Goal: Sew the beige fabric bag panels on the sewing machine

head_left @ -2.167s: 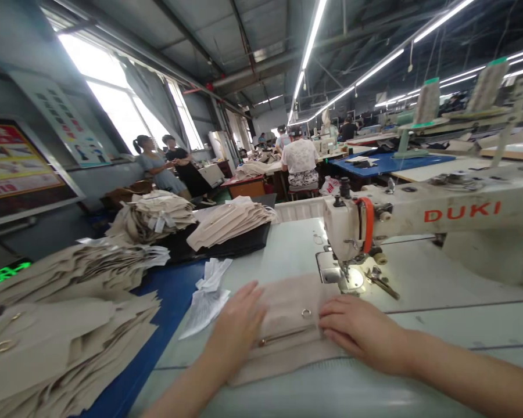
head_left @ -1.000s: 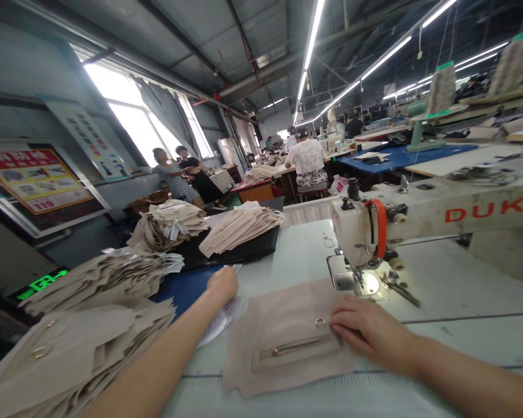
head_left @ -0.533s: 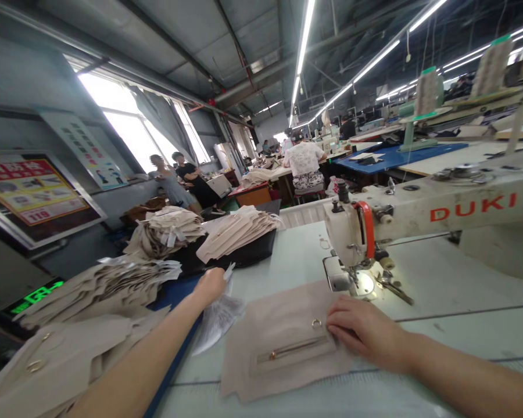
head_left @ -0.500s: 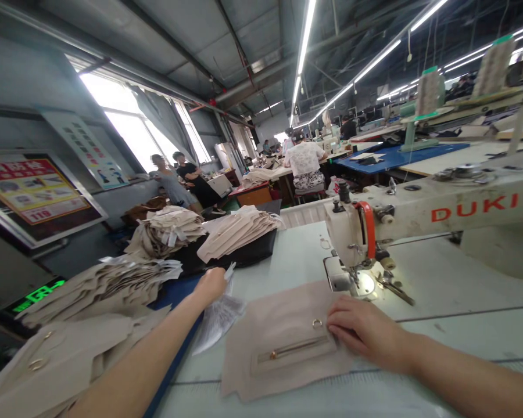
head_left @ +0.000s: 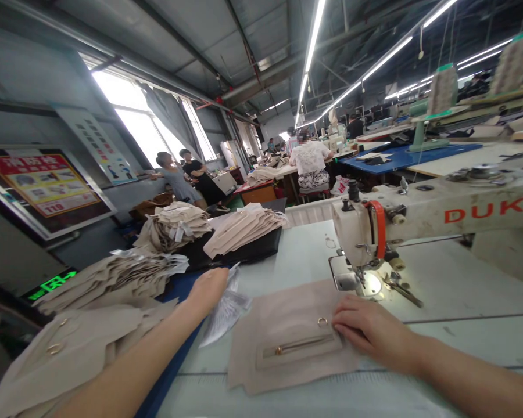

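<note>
A beige fabric panel [head_left: 294,366] with a gold zipper [head_left: 303,345] and a small metal ring [head_left: 322,321] lies flat on the sewing table. My right hand [head_left: 370,331] is closed at the panel's right edge, its fingers bent together over the fabric. To the left, my left hand [head_left: 210,287] is closed at the top of a fanned bunch of clear plastic strips [head_left: 226,316]; its fingertips are partly hidden. The sewing machine [head_left: 357,232] stands beyond my right hand, its needle area lit and apart from the panel.
Beige pieces [head_left: 82,342] are heaped at the left, with more stacks [head_left: 244,229] behind on a black surface. Small scissors or snips [head_left: 403,289] lie right of the needle. Several people are farther back, one seated [head_left: 310,159]. Thread cones [head_left: 442,90] stand at the right.
The view has shifted slightly, moving everything a little to the right in the picture. Both hands stay at nearly the same places, left at the plastic strips and right at the panel.
</note>
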Tool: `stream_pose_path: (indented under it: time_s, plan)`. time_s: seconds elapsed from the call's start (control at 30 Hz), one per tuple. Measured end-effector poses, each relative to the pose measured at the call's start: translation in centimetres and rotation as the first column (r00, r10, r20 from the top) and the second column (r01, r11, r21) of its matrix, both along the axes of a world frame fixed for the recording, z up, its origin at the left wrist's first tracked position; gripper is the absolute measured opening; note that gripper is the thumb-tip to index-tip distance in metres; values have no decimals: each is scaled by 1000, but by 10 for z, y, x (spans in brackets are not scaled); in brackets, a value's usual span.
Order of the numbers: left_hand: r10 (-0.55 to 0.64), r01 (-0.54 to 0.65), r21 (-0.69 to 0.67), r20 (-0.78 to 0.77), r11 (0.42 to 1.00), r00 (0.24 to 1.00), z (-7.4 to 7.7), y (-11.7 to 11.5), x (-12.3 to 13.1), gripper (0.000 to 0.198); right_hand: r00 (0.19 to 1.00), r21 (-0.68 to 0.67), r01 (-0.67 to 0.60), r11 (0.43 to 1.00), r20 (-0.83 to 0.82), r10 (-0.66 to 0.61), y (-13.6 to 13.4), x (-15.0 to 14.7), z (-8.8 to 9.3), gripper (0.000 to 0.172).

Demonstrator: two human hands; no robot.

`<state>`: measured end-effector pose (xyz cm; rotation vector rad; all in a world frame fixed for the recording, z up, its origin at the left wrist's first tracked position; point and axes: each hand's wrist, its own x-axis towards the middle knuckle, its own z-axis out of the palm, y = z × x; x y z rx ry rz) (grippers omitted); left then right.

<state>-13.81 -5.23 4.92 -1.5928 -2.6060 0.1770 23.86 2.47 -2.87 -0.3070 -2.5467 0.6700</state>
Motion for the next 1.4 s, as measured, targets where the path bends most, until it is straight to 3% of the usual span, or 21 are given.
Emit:
stream_pose_path:
  time_s: [0.07,0.23,0.4,0.6,0.83,1.4]
  plan:
    - [-14,13,-18,-13,1000,1000,-9,-11,6,14,1000,0,-2,1000,3,2,0,0,-1,30]
    - [-4,5,-24,20,1000,1000,-26,-29,15,24,1000,6,1,1000,-12,0,0,-1,0,30]
    - [-14,10,50,96,999,995,-15,-44,7,42,1000,20,-3,1000,2,3,0,-2,0,30]
    - [-151,129,129,174,983,973,-11,-67,-8,52,1000,12,-8,1000,6,8,-1,-1,1,30]
    - [-238,210,153,197,966,951,-25,-62,-9,45,1000,20,3,1000,7,-3,0,-1,0,31]
    - [-243,237,66,101,969,965,-23,-51,9,28,1000,31,8,999,9,-8,0,-1,-1,29]
